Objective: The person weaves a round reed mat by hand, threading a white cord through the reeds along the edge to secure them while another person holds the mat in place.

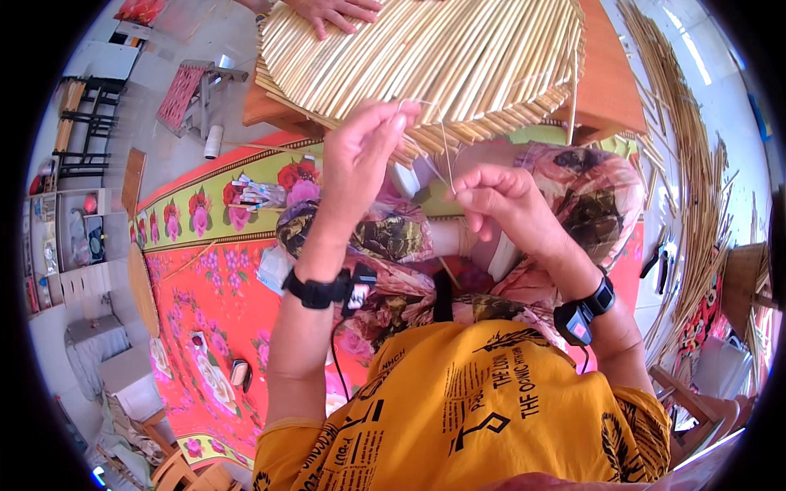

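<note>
Orange-brown wooden table [614,90] at twelve o'clock, our left hand [360,151] and right hand [509,206] pinching thin white thread [444,141], likely limp, best held near its ends.

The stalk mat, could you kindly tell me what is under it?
What looks like an orange-brown wooden table shows past the left and right edges of the stalk mat. The mat covers the middle of the table, so anything there cannot be seen.

Left hand [364,143] and right hand [506,203] pinch, forearms reaching forward.
</note>
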{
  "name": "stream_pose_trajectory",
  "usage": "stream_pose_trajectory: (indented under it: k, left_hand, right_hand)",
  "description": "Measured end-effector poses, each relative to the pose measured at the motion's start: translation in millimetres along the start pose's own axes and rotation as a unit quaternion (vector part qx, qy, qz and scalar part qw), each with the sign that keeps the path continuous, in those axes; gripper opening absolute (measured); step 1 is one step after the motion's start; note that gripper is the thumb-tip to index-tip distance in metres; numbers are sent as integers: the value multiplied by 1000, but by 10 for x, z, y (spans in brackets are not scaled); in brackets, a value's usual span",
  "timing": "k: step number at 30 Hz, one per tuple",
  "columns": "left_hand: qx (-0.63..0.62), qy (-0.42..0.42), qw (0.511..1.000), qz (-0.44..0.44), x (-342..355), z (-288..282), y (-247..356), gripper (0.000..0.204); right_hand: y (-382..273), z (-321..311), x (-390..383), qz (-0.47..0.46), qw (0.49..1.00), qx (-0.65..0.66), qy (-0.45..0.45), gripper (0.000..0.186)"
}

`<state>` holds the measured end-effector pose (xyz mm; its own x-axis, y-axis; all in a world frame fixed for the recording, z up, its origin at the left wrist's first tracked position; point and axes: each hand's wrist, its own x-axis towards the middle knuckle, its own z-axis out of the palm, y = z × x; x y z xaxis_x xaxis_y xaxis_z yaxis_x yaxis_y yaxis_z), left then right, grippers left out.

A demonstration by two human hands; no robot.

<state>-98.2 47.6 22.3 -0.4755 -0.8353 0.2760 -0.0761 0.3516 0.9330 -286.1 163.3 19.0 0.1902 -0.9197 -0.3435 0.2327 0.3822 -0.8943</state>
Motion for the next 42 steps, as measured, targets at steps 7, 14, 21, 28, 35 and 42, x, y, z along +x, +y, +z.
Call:
stream_pose_trajectory:
  k: [7,14,21,28,35,42]
  left_hand:
    - [-156,-93,982,-52,533,20,-225,24]
    - [43,-101,994,-5,494,90,-340,23]
    - [152,-115,978,87,460,89,-319,20]
    - [134,-122,981,62,472,99,-306,20]
    - [-115,-31,991,-59,108,-88,-91,21]
    - [-67,-21,996,61,-3,-121,51,22]
  right_hand:
    - [-190,35,9,-378,831,-394,102,4]
    - [202,63,74,-243,948,-194,-64,6]
    - [11,366,54,-238,954,179,-23,14]
    - [-66,342,-77,-322,888,-329,-18,9]
    - [-493,186,-660,-428,627,-651,8,19]
    - [-823,-208,410,-456,631,-610,149,27]
